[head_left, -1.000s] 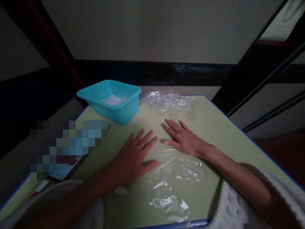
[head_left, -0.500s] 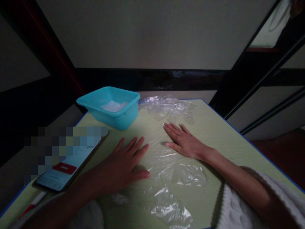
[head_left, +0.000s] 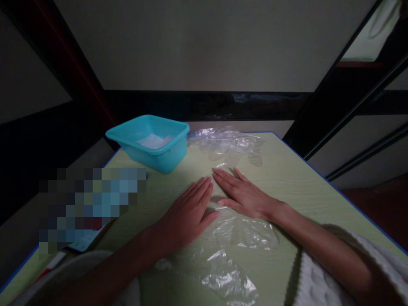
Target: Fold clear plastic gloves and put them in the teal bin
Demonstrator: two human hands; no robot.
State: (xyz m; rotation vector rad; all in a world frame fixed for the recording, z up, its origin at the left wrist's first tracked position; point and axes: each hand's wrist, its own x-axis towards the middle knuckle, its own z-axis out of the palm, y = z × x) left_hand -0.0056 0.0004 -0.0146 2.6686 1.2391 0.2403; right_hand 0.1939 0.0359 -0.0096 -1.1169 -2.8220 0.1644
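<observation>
A dim, downward view over a pale green table (head_left: 302, 187) with a blue edge is shown. The left hand (head_left: 188, 214) and the right hand (head_left: 244, 195) are laid palm-down side by side at the centre; both are spread flat with the fingers straight and nearly closed together, nothing is gripped, and the fingertips of the two hands are almost touching.

Beneath both palms a thin clear plastic film (head_left: 242, 231) is pressed against the tabletop; it runs from under the fingers back toward the near edge, where it is bunched into shiny wrinkles. A second heap of crumpled clear plastic (head_left: 229, 142) is seen at the far side of the table, just beyond the fingertips.

A teal basin (head_left: 159, 158) is set at the far left with something white (head_left: 154, 140) inside; what it is cannot be told. A flat item (head_left: 92, 199) at the left edge is masked by pixel blocks. White knitted sleeves (head_left: 321, 272) are visible on the forearms.

As a judgement: the film looks light and slippery, so it could be dragged or creased if the palms are slid unevenly; it could be torn if pressed hard; the bunched end could be caught by a sleeve and pulled over the near edge; in such low light, folds in the clear film may be missed.
</observation>
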